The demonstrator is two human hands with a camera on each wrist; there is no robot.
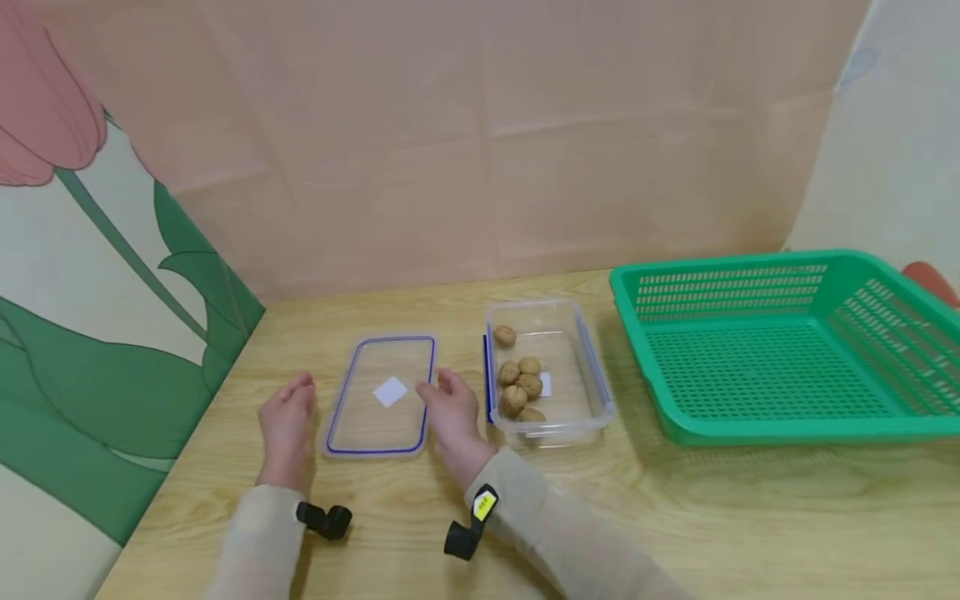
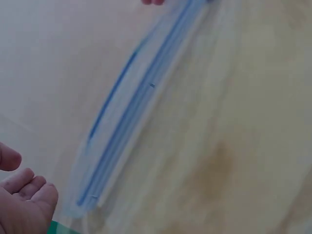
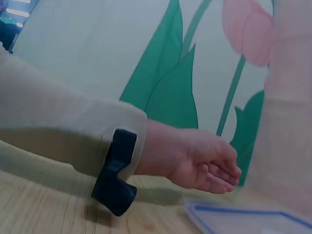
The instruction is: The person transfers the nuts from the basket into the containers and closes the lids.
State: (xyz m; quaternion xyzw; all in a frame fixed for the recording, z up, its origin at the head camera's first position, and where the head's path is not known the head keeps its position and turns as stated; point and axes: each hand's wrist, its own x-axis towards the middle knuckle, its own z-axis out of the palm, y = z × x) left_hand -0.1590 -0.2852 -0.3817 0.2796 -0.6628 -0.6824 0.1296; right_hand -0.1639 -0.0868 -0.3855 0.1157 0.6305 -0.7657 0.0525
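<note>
A clear plastic lid with a blue seal lies flat on the table, a white label at its middle. On its left side my left hand is held with relaxed fingers and grips nothing. My right hand hovers at the lid's right edge, fingers loosely bent, and overlaps that edge in the head view. The left wrist view catches the lid edge-on, with left fingers apart from it. In the right wrist view the left hand appears just above the lid's corner.
Right of the lid stands a clear plastic container without its cover, holding several walnuts along its left side. A large green basket stands at the right. A pink backdrop rises behind the wooden table.
</note>
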